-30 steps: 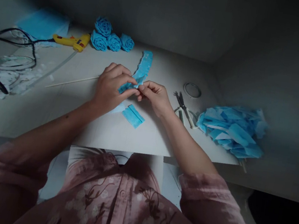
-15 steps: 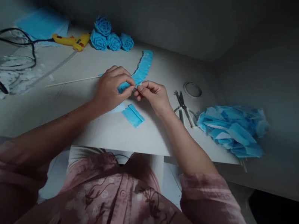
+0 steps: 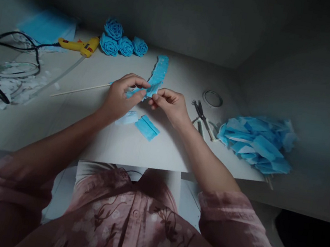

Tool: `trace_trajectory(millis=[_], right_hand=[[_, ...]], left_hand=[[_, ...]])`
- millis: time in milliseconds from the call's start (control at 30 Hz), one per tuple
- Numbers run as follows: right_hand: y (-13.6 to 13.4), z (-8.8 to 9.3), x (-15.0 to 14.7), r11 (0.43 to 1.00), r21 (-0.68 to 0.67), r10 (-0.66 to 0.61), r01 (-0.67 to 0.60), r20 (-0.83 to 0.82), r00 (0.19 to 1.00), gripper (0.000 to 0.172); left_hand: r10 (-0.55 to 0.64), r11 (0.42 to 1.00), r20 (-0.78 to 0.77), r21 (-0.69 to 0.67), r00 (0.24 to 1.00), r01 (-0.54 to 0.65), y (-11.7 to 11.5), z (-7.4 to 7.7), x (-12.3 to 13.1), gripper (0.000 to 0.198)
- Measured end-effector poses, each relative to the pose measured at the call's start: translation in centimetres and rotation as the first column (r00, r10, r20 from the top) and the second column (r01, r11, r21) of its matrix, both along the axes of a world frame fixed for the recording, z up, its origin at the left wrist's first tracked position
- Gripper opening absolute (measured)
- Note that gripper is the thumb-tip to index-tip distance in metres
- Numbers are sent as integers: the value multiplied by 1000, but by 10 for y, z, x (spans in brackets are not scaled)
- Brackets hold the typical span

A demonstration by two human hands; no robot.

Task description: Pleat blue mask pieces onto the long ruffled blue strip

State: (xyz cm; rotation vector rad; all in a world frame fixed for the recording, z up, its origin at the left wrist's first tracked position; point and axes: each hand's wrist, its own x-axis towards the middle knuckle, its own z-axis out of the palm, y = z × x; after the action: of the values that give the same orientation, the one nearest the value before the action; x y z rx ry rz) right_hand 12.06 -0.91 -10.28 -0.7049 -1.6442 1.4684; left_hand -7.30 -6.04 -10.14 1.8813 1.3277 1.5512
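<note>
A light blue gathered strip (image 3: 160, 68) of thin fabric runs away from my hands over the table, its near end bunched between them. My right hand (image 3: 169, 104) pinches that near end between thumb and fingertips. Just left of it is my left hand (image 3: 124, 94), its thumb and forefinger parted around the bunched fabric. More blue fabric shows under the left thumb. Beneath my left hand lies a thin wooden stick (image 3: 79, 90), its right end hidden by the hand. Nearer to me rest a folded blue piece (image 3: 147, 128) and a paler piece (image 3: 127, 118).
Rolled blue fabric roses (image 3: 110, 44) stand at the back, beside a yellow glue gun (image 3: 83, 46) with a black cord. Scissors (image 3: 202, 117), a ring-shaped roll (image 3: 212, 99) and a heap of blue pieces (image 3: 256, 142) lie to the right. White scraps (image 3: 16, 89) cover the left.
My left thumb and forefinger have parted from their pinch by my right fingertips and drawn slightly left. More of the bunched strip shows. The right hand stays pinched.
</note>
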Motion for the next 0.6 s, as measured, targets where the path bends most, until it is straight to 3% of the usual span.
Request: trace_trajectory(millis=[100, 167, 300, 467, 600], right_hand=[[1, -2, 0, 1000, 2, -7, 7, 4, 1000, 53], [2, -3, 0, 1000, -2, -9, 9, 4, 1000, 54], [3, -3, 3, 999, 16, -28, 28, 25, 999, 57], [12, -2, 11, 954, 182, -236, 238, -33, 971, 53], [19, -12, 11, 961, 223, -177, 163, 44, 983, 61]], left_hand=[[-39, 999, -128, -20, 991, 36, -4, 0, 3, 36], [-47, 994, -107, -106, 993, 36, -5, -3, 5, 42], [-27, 967, 100, -251, 995, 51, 0, -13, 4, 48], [-39, 950, 314, -284, 949, 133, 6, -18, 3, 51], [-69, 923, 393, -324, 917, 208, 3, -14, 5, 53]])
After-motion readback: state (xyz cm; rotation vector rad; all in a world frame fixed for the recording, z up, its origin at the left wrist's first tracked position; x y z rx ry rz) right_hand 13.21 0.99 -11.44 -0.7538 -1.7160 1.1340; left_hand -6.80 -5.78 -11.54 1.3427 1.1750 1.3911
